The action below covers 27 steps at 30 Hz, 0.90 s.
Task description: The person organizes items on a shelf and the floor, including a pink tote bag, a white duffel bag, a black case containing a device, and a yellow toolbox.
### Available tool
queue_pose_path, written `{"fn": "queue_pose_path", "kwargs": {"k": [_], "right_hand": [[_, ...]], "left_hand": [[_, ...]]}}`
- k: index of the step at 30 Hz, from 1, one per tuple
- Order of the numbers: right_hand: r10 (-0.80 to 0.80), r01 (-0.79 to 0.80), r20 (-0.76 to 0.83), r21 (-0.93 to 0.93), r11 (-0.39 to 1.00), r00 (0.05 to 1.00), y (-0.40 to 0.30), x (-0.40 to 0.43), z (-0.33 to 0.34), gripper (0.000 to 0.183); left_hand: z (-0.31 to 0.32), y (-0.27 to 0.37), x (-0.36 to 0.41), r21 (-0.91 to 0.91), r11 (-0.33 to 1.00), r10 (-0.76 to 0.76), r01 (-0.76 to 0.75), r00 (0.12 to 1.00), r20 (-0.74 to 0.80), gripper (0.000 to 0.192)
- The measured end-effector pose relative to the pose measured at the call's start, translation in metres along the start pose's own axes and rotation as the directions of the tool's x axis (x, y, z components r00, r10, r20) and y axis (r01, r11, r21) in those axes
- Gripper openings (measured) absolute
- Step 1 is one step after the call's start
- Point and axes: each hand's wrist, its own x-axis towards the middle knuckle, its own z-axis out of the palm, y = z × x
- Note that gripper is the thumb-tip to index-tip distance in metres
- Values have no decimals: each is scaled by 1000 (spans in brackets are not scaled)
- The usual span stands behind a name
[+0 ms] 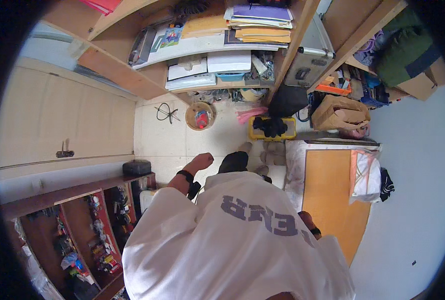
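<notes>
My left hand [203, 161] hangs over the tiled floor with its fingers curled in and nothing visible in it; a black band circles that wrist. Most of my right hand [306, 218] is hidden beside my white shirt [222, 240], above an orange-brown board [331, 180]. It also has a dark band at the wrist. On the floor ahead is a round bin [189, 122] holding a red and blue packet [201, 118]. Right of it stands a yellow-edged box [252, 129] with black cloth [271, 126] on top, beside a pink cloth [250, 114].
Ahead rises a wooden shelf unit [218, 87] with stacked papers and envelopes. A metal case [308, 67] stands at its right, near a brown paper bag [338, 112]. At left are a pale cabinet [68, 116] and a low dark-red shelf [80, 193]. A black cable [166, 112] lies on the floor.
</notes>
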Motion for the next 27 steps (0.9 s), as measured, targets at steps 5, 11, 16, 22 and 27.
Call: {"fn": "queue_pose_path", "kwargs": {"k": [5, 11, 16, 22, 27], "right_hand": [[-93, 93, -6, 58, 994, 996, 86, 34, 26, 20], [159, -147, -3, 363, 920, 987, 60, 43, 9, 23], [-233, 224, -57, -127, 966, 971, 36, 62, -7, 19], [-611, 620, 108, -108, 777, 784, -6, 119, -19, 15], [-452, 420, 171, 192, 887, 875, -35, 181, 19, 17]], "left_hand": [[35, -27, -9, 125, 989, 81, -80, 997, -6, 27], [65, -96, -21, 293, 925, 219, -242, 970, 109, 22], [58, -133, -25, 150, 980, 125, -127, 992, 26, 22], [10, -164, -15, 212, 967, 161, -141, 984, -82, 23], [-54, -144, -39, -149, 988, -77, 43, 970, -229, 26]]}}
